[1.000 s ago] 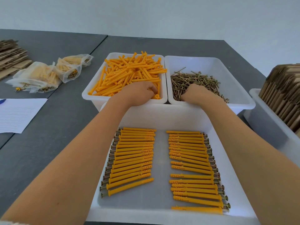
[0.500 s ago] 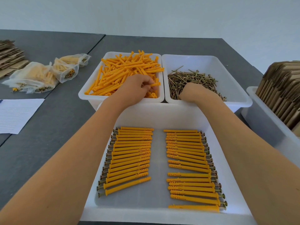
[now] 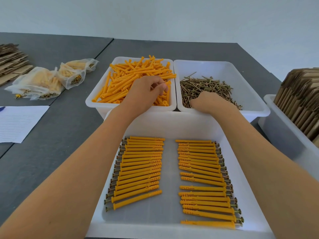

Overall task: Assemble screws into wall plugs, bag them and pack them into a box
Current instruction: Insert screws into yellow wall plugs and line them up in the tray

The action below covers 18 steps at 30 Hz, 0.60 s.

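1. Dark grey table (image 3: 51, 161) fills the view, with a seam running away at the left where 2 tabletops meet; a plain pale wall (image 3: 155, 16) stands behind.
2. Left hand (image 3: 146, 94) is over the bin of loose wall plugs (image 3: 120, 87), fingers curled, pinching 1 orange plug (image 3: 167, 83) at its near right corner.
3. Right hand (image 3: 209, 101) dips into the bin of screws (image 3: 207, 85); its fingers are hidden behind the knuckles, so I cannot tell whether it has hold of anything.
4. Nearest us, the big white tray (image 3: 172, 125) holds 2 columns of assembled plugs: left column (image 3: 139, 168) with screw heads pointing left, right column (image 3: 202, 180) with heads pointing right.
5. Far left on the table: filled clear bags (image 3: 39, 81), apparently plugs with screws, beside a stack of flat cardboard (image 3: 10, 61).
6. A lined sheet of paper (image 3: 17, 123) lies at the left edge.
7. At the right edge, another white bin (image 3: 279, 128) stands packed with upright folded cardboard (image 3: 300, 97).
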Motion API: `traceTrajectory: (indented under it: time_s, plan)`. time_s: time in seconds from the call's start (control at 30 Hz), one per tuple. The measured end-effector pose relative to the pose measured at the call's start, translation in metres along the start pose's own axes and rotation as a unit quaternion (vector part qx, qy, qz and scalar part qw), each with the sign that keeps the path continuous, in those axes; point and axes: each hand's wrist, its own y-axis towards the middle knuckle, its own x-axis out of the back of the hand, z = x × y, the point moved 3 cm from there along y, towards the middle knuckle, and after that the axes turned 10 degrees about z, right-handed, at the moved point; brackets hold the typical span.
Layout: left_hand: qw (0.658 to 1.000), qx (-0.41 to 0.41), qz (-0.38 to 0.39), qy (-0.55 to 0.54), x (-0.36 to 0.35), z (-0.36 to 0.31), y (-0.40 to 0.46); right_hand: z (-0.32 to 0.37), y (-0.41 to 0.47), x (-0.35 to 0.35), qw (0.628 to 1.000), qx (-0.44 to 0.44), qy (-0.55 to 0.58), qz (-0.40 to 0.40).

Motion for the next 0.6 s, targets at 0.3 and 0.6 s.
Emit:
traceTrajectory:
  time_s: [0.3,0.6]
  plan:
    - [1.000,0.004,-0.005,-0.005,0.000,-0.001,-0.001,0.010,-0.017,0.007,0.983,0.039,0.041,-0.173]
    - [1.000,-0.008,-0.017,-0.022,0.000,-0.001,-0.001,0.028,-0.024,0.008,0.960,0.095,0.045,-0.258]
